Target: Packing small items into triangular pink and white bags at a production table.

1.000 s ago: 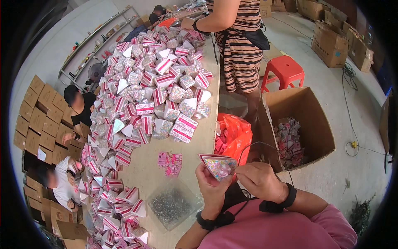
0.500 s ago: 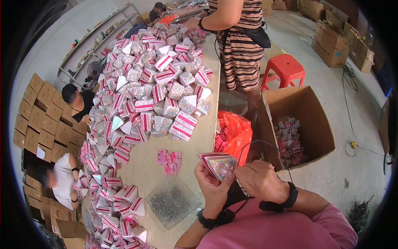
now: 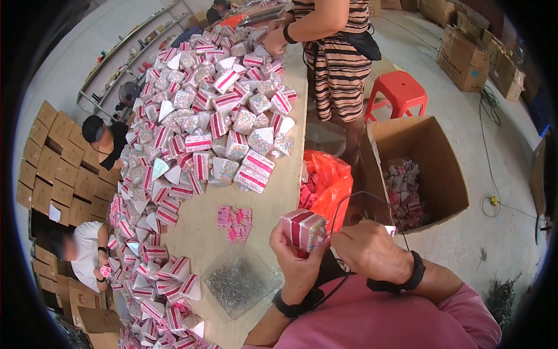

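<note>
Well, left hand (image 3: 294,263): its fingers and thumb wrap round one cake-shaped wedge (image 3: 303,230), just below and right of the frame's middle. From far off, I see its pink stripes.
Right hand (image 3: 371,250): its fingers bend in close at the wedge's speckled side. I cannot tell if the tips pinch anything.
Pale bit (image 3: 390,230): one, just past the right hand. I cannot tell what it is.
Wedge work: I think this step is close work on the wedge's side, with one hand gripping and one fiddling.
Next move: I judge it calls for a steady left grip and small, gentle right fingers.
Pile of wedges (image 3: 198,143): too many for me to count, down the left half of the frame.
Pink cards (image 3: 237,234): about three, overlapping, on the one table (image 3: 192,238).
Clear tray (image 3: 235,312): one, lower middle, with more thin shiny bits (image 3: 235,282) than I can count.
Red bag (image 3: 338,177): one, right of middle.
Open box (image 3: 440,166): one, at right.
Red stool (image 3: 399,90): one, upper right.
Other people: I count four, along the top and left.
</note>
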